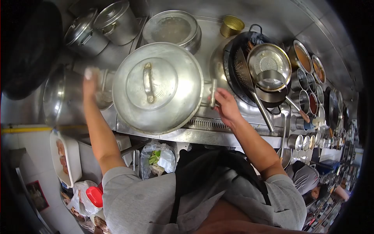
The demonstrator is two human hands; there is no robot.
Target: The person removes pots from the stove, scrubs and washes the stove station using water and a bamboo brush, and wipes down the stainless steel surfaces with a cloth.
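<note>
The shirt [142, 199] is soft grey, its short sleeves [119, 175] stopping near the elbows. Over it sits a black apron [222, 160], loosely creased, with narrow black straps [176, 195] down either side. Both forearms [255, 146] are bare; the left hand [90, 82] is blurred.

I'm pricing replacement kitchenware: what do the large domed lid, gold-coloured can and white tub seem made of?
Domed lid: probably aluminium, satin and scuffed, given its soft grey sheen and cloudy marks; steel is possible.
Gold-coloured can: likely tinplate with glossy golden lacquer, judging by its ribbed, shiny wall.
White tub: probably plastic, smooth and opaque, with rounded corners.
</note>
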